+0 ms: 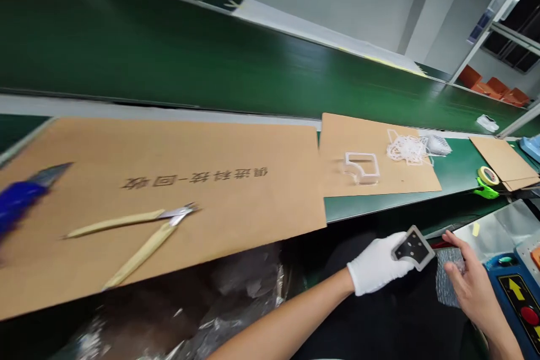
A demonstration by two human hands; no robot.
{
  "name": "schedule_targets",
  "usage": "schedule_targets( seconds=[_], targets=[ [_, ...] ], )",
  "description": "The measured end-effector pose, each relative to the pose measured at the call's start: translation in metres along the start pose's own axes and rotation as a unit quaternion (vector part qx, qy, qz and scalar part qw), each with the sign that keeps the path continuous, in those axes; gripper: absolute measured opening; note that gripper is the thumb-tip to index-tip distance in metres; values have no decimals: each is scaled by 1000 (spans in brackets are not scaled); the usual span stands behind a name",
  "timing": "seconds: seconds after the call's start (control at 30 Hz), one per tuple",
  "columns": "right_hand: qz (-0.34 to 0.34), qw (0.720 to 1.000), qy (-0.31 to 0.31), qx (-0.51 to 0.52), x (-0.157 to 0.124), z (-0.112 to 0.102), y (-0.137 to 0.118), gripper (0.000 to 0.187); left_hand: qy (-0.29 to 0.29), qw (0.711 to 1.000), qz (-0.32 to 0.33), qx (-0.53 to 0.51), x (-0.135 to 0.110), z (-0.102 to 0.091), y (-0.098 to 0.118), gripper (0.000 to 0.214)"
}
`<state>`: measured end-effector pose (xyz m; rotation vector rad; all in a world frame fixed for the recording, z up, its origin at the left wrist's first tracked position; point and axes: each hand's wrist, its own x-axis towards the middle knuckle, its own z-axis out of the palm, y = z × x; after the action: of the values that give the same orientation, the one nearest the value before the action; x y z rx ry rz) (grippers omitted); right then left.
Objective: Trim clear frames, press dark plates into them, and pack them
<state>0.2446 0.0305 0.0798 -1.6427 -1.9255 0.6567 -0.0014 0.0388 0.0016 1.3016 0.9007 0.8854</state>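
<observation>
Two hands work low on the right of the view: the left hand (pixel 376 265), in a white glove, closes around a dark grey frame piece (pixel 415 247) pierced with small holes, while the right hand (pixel 475 287), bare, curls around a wad of grey bubble wrap (pixel 450 275) just beside that piece. Behind them runs a green-topped counter (pixel 451 174). On it lies a large brown cardboard sheet (pixel 236 146) printed with dark Chinese characters, carrying two pale wooden-handled blades (pixel 126 222) with metal tips close together, and a blurred blue utility knife (pixel 21 199) at its left end. A second cardboard sheet (pixel 379 140) beside it holds a clear plastic frame (pixel 363 167) and a tangle of white plastic trimmings (pixel 407 149). Further right sit a roll of yellow tape (pixel 488 175), green-handled snips (pixel 485 191) and a third cardboard sheet (pixel 504 163). A blue control box (pixel 517 306) with a yellow arrow and a red button stands by the right hand, and orange crates (pixel 493 90) sit far off
</observation>
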Motion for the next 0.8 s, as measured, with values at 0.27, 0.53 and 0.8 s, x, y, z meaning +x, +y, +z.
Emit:
schedule_targets(
  seconds=[0.27,0.53,0.8],
  targets=[
    [30,950,-170,261,10,41,45,95,-100,987,59,-115,14,23,-18,56],
    [-12,937,-159,311,28,73,46,117,7,969,-81,-233,-37,-18,-49,49],
    [10,912,-100,398,25,76,41,110,373,873,-293,114,-171,-151,-112,33]
  ],
)
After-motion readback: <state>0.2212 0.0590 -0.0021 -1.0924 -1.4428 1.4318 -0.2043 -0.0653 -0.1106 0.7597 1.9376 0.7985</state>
